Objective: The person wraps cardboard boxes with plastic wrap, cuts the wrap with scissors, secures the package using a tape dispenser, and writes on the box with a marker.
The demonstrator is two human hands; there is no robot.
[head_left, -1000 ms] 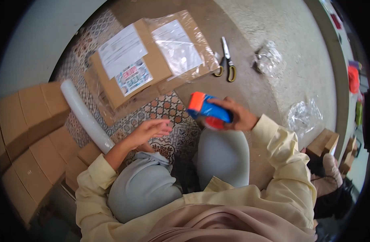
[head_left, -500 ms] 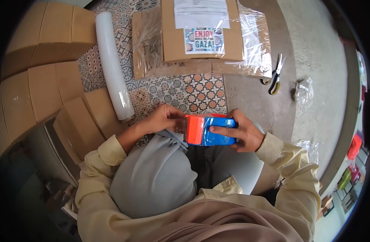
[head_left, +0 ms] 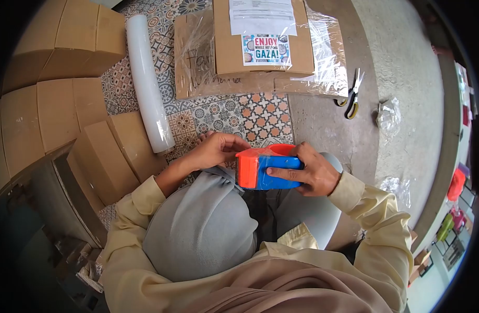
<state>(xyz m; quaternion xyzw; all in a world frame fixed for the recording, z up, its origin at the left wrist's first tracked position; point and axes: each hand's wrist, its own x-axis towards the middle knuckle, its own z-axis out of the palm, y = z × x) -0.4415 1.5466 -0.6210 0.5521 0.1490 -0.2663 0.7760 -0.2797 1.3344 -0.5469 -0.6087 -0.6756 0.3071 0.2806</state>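
A blue and red tape dispenser (head_left: 279,180) is held above my lap, with its red front end toward the left. My right hand (head_left: 318,169) grips it from the right, one finger stretched across its blue side. At the red end, my left hand (head_left: 214,150) is closed, its fingertips drawn together beside the dispenser. Whatever lies between those fingertips is too small or hidden to make out. In front of me sits a cardboard box (head_left: 268,55) bearing a printed sheet and a coloured sticker, on top of plastic-wrapped cardboard (head_left: 190,62).
A white roll of plastic film (head_left: 148,88) lies on the patterned tiles, left of the wrapped cardboard. Several cardboard boxes (head_left: 57,109) are stacked at the left. Scissors (head_left: 356,96) and crumpled clear plastic (head_left: 389,116) lie on the floor to the right.
The dispenser has turned slightly in my right hand, so more of its red top shows. My left hand stays close to its red end. The whole view has shifted a little.
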